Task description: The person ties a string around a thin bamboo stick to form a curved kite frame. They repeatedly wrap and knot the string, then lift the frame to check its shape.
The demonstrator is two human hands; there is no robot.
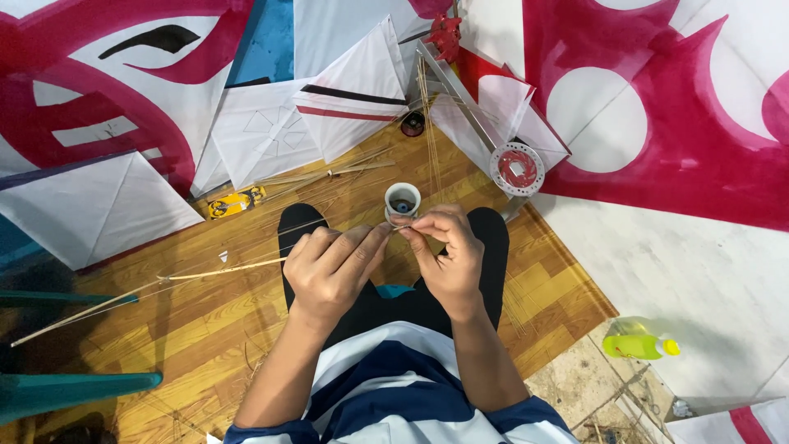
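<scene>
A thin bamboo stick (222,269) is held at its near end by the left hand (333,267), whose fingers are curled closed around it; the stick runs away to the left, low over the wooden floor (197,329). The right hand (448,251) is pinched shut with thumb and forefinger at the same end of the stick, just beside the left fingertips; what is gripped between them is too fine to be told. Both hands are raised over the lap of a seated person in dark trousers and a blue-and-white striped shirt.

Just beyond the fingers a small white cup (403,200) is seen on the floor, with something dark inside that cannot be made out. A small yellow packet (236,202) with dark markings is laid flat on the floor to the left, near the white paper kites (271,127). A red-and-white reel (517,168) is placed to the right of the cup, at the edge of a large white-and-crimson painted sheet (657,123). A yellow-green plastic bottle (637,341) with a white-and-yellow cap is laid on its side at the lower right. A bundle of thin sticks (429,123) is stood upright behind the cup
</scene>
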